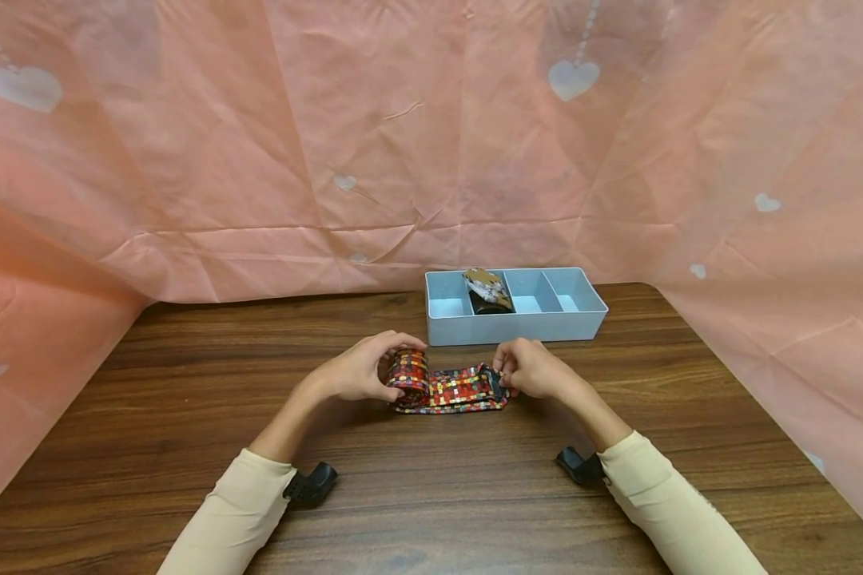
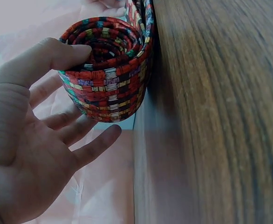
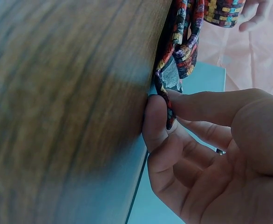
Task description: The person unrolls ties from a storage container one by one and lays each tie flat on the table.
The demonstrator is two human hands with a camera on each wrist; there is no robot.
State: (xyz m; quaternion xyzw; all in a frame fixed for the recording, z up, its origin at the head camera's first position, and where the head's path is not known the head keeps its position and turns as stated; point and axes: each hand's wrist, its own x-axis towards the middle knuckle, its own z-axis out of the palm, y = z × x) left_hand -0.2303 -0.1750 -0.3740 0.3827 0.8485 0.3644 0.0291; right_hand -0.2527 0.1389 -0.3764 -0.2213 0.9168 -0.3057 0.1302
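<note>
Cloth strip [image 1: 463, 388], red with many colours, lies on the table [image 1: 431, 503], stretched between the fingers of the two hands I watch over my remote feeds. At its coiled end, the left hand [image 1: 359, 371] holds on: I see the thumb at the coil's rim and the other fingers spread behind it. The right hand [image 1: 538, 370] pinches the other end between thumb and forefinger. Beyond the fingers I make out a light-blue box [image 1: 514, 329], its second compartment from the left holding a brown-and-black bundle [image 1: 489, 292].
</note>
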